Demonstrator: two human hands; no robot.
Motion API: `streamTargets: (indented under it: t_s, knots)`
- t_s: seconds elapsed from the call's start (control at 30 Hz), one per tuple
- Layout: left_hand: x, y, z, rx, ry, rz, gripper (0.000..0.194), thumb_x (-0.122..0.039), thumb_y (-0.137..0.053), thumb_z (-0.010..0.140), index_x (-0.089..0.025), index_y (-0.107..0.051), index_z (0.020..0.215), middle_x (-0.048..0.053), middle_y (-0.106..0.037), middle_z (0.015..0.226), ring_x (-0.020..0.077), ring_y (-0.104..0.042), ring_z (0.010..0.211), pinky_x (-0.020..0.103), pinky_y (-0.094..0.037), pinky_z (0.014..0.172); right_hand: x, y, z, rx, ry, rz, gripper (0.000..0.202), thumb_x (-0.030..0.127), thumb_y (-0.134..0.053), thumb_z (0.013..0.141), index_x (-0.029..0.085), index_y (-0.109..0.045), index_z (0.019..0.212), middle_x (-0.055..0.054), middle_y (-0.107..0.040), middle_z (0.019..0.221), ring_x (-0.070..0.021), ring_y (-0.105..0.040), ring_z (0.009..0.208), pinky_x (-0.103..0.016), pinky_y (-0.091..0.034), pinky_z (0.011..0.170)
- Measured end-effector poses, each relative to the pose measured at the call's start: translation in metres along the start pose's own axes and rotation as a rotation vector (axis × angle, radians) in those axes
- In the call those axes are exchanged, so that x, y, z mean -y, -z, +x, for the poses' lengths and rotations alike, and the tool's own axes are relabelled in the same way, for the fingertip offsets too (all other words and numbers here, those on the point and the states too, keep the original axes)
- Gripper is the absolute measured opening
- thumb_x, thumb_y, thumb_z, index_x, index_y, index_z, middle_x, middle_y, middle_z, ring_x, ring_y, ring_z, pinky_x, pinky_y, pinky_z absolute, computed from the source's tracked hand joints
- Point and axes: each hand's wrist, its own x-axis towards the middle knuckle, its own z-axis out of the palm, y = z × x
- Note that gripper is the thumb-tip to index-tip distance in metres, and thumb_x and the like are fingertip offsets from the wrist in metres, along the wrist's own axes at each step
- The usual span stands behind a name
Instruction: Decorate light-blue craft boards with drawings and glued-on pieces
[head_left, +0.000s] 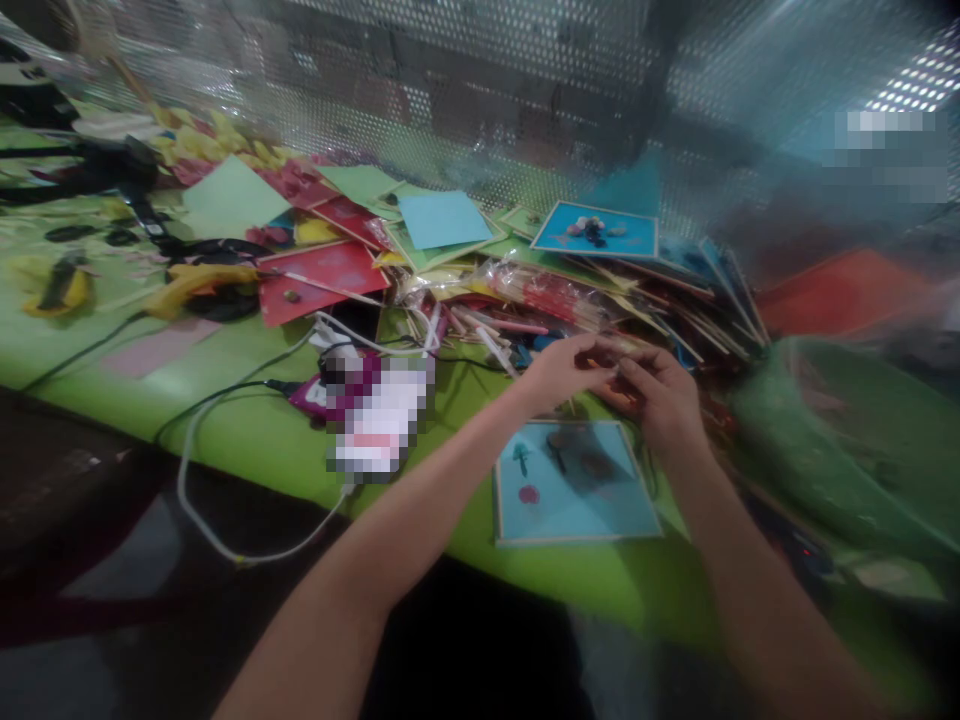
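Observation:
My left hand [574, 368] and my right hand [660, 390] meet above the back edge of a light-blue framed card [622, 515]. The fingers of both hands are pinched together at one spot, and whatever lies between them is too small and blurred to name. On the card are a small teal tree-like shape [521, 457], a dark red round spot [529, 494] and a dark shape partly in the hands' shadow. Behind the fingers lies a heap of thin sticks and packets.
A phone [382, 415] on a white cable lies left of my forearm, beside a purple power strip [319, 400]. A green basket [840, 480] stands at the right. Further back are a blue framed card [596, 232], a red card [322, 280] and a yellow-handled tool [202, 285].

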Motion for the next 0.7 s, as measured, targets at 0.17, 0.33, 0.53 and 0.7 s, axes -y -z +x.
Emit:
streamTargets:
  t_s: [0.17, 0.33, 0.53, 0.7]
  knots:
    - [0.007, -0.003, 0.002, -0.007, -0.047, -0.012, 0.026, -0.010, -0.071, 0.081, -0.013, -0.074, 0.107, 0.009, -0.076, 0.103, 0.0180, -0.069, 0.094, 0.030, -0.054, 0.089, 0.003, -0.002, -0.002, 0.009, -0.045, -0.013, 0.038, 0.049, -0.090, 0.068, 0.023, -0.065, 0.081, 0.003, -0.070, 0.071, -0.0119, -0.065, 0.061, -0.029, -0.063, 0.067]
    - [0.014, 0.000, 0.005, -0.040, -0.008, -0.210, 0.023, -0.026, -0.076, 0.084, -0.013, -0.072, 0.103, 0.009, -0.075, 0.099, 0.0179, -0.069, 0.091, 0.035, -0.054, 0.091, 0.001, 0.000, 0.001, 0.052, 0.043, -0.055, 0.034, 0.050, -0.086, 0.073, 0.024, -0.070, 0.089, 0.002, -0.072, 0.077, -0.0120, -0.065, 0.061, -0.029, -0.062, 0.066]
    - [0.016, 0.002, 0.005, -0.078, 0.088, -0.284, 0.036, -0.036, -0.085, 0.077, -0.014, -0.068, 0.100, 0.007, -0.072, 0.096, 0.0162, -0.067, 0.088, 0.036, -0.054, 0.089, -0.007, 0.000, -0.001, 0.036, 0.345, -0.342, 0.036, 0.037, -0.085, 0.075, 0.024, -0.072, 0.106, -0.003, -0.078, 0.096, -0.0209, -0.074, 0.085, -0.039, -0.062, 0.081]
    - [0.018, 0.004, 0.007, -0.038, 0.150, -0.251, 0.031, -0.031, -0.085, 0.076, -0.013, -0.067, 0.094, 0.005, -0.071, 0.089, 0.0147, -0.066, 0.083, 0.034, -0.054, 0.085, -0.006, 0.003, -0.004, -0.007, 0.521, -0.615, 0.032, 0.036, -0.079, 0.082, 0.023, -0.074, 0.111, -0.004, -0.077, 0.097, -0.0200, -0.072, 0.080, -0.036, -0.060, 0.076]
